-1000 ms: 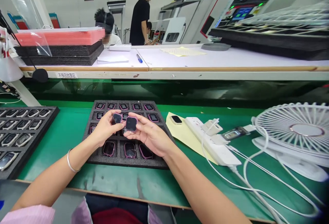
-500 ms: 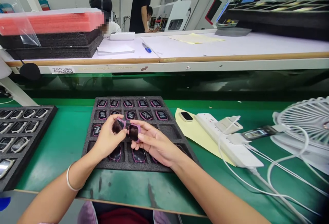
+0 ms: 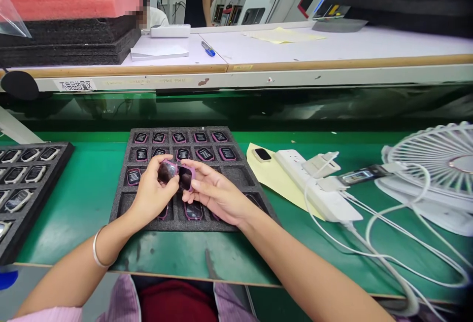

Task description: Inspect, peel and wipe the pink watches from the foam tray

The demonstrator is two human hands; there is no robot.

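My left hand (image 3: 153, 191) is closed on a purple-framed smartwatch case (image 3: 167, 171) with a dark glossy face. Close beside it, my right hand (image 3: 218, 191) grips a second purple smartwatch case (image 3: 186, 177) between thumb and fingers, its dark face turned toward me. The two cases nearly touch; whether they meet I cannot tell. Both hands are above a dark grey foam tray (image 3: 173, 224) whose compartments hold several purple watch cases. Those in the back rows show white text on their faces, such as this watch (image 3: 227, 153). My hands hide part of the tray's middle.
Another foam tray (image 3: 61, 164) with silver watch cases lies at left. To the right are yellow paper (image 3: 275, 184) bearing a pale watch (image 3: 261, 155), a power strip (image 3: 314, 186), loose white cables (image 3: 399, 255) and a white fan (image 3: 436, 169). A raised shelf (image 3: 281, 75) runs behind.
The camera view has tilted down and shifted slightly, moving the whole scene up and left in the picture. Both hands keep hold of their watch cases, with the right one turned slightly.
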